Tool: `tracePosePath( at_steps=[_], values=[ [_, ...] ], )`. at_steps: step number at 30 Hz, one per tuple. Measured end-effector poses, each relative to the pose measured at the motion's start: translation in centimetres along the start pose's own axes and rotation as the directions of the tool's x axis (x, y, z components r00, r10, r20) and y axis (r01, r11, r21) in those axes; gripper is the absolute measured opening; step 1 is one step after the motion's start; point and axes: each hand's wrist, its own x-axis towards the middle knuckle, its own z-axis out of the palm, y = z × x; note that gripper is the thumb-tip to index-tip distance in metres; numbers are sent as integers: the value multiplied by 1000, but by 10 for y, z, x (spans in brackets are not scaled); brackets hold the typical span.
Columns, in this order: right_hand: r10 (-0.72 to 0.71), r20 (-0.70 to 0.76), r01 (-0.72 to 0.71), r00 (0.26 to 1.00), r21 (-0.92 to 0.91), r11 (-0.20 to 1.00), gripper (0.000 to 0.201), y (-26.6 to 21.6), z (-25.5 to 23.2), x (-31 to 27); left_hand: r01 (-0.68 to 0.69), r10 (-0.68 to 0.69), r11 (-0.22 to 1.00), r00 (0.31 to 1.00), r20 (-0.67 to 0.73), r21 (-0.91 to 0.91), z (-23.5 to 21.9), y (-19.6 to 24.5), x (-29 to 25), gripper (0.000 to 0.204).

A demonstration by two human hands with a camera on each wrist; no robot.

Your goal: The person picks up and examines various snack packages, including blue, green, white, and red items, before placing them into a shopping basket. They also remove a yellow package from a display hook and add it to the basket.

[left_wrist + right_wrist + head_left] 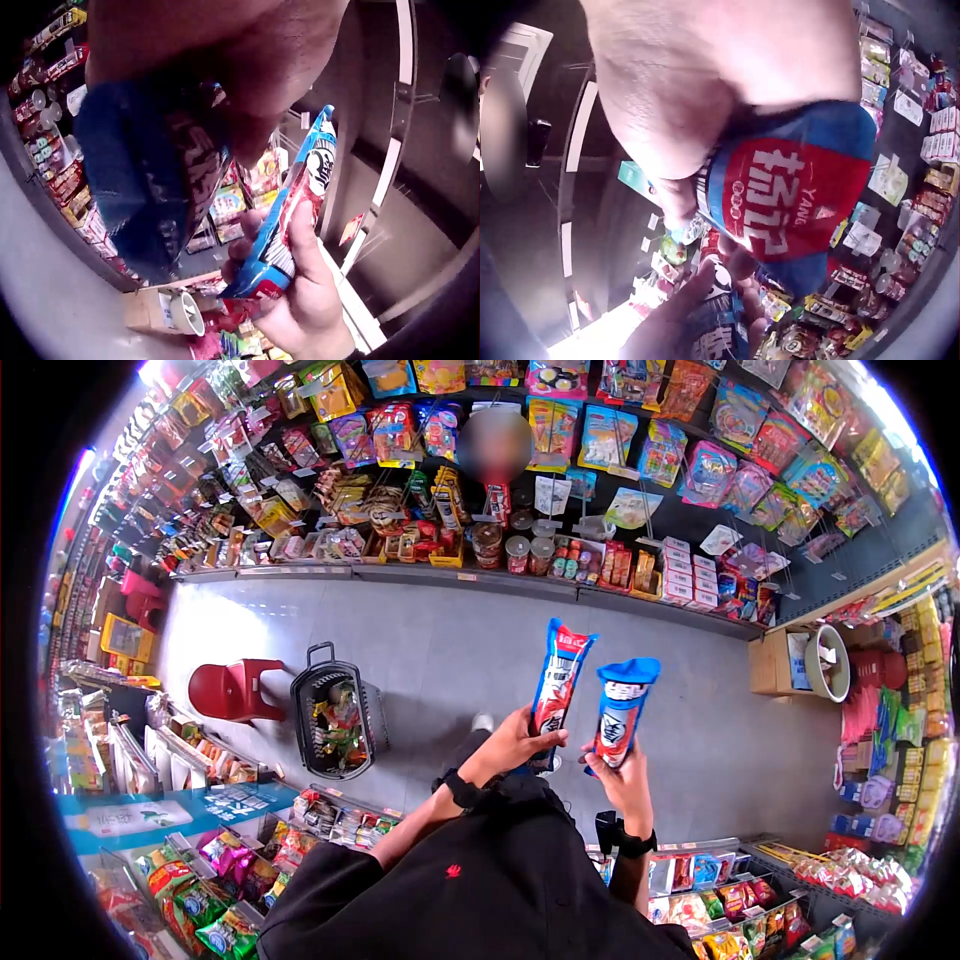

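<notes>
In the head view I stand in a shop aisle with a snack packet in each hand. My left hand (517,742) grips the lower end of a tall red-topped packet (560,672). My right hand (627,772) grips the lower end of a blue-topped packet (622,705), held upright just right of the first. The two packets are side by side and slightly apart. The left wrist view shows the right hand (304,300) curled round the blue packet (300,202). The right wrist view shows the base of the blue packet (787,202) close up.
A black shopping basket (335,720) with goods stands on the grey floor at left, next to a red plastic stool (235,688). Stocked shelves (420,540) line the far side, where another person (497,450) stands. A cardboard box (775,660) sits at right. Snack racks (720,900) are near me.
</notes>
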Motion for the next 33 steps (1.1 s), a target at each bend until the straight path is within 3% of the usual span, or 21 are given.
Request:
tracePosePath(
  at_steps=[4, 5, 8, 10, 12, 14, 18, 22, 24, 25, 28, 29, 30, 33],
  values=[
    [57, 15, -56, 998, -96, 994, 36, -13, 35, 10, 0, 0, 998, 1000, -5, 70, -40, 12, -6, 30],
    [96, -14, -97, 995, -111, 989, 38, -17, 45, 12, 10, -10, 1000, 1000, -5, 10, -50, 19, -9, 29],
    [31, -47, -36, 998, -127, 991, 43, -12, 78, 15, -30, 16, 986, 996, -85, -163, -71, 31, -20, 29],
    [66, -1, -65, 998, -152, 986, 43, -26, 100, 20, -84, 72, 981, 995, -74, -174, -93, 34, -22, 30],
    [20, 75, -4, 997, -216, 976, 45, -22, 120, 28, -93, 78, 978, 993, -89, -186, -112, 35, -26, 29],
    [-21, 105, 43, 994, -208, 977, 44, -31, 140, 36, -114, 110, 990, 992, -54, -86, -130, 39, -28, 33],
    [-51, 150, 95, 987, -302, 949, 48, -37, 172, 54, -130, 115, 975, 989, -97, -179, -153, 51, -41, 34],
    [-57, 113, 87, 992, -273, 958, 51, -39, 208, 71, -150, 103, 944, 980, -170, -293, -178, 60, -48, 38],
    [-12, 122, 42, 993, -254, 966, 53, -37, 225, 79, -187, 148, 960, 971, -187, -208, -195, 60, -50, 38],
    [13, 127, 19, 992, -248, 969, 53, -37, 234, 82, -157, 126, 978, 968, -217, -134, -206, 60, -53, 37],
    [58, 176, -8, 983, -274, 962, 54, -41, 254, 93, 31, -84, 981, 959, -271, -194, -232, 68, -60, 37],
    [64, 198, -5, 978, -283, 959, 55, -40, 257, 97, -4, -50, 978, 966, -253, -207, -233, 65, -55, 37],
    [69, 220, -2, 973, -291, 957, 55, -39, 260, 103, -109, 29, 967, 946, -324, -232, -236, 76, -58, 36],
    [112, 246, -26, 963, -328, 944, 56, -49, 264, 118, -144, 60, 966, 931, -360, -212, -241, 82, -49, 35]
  ],
)
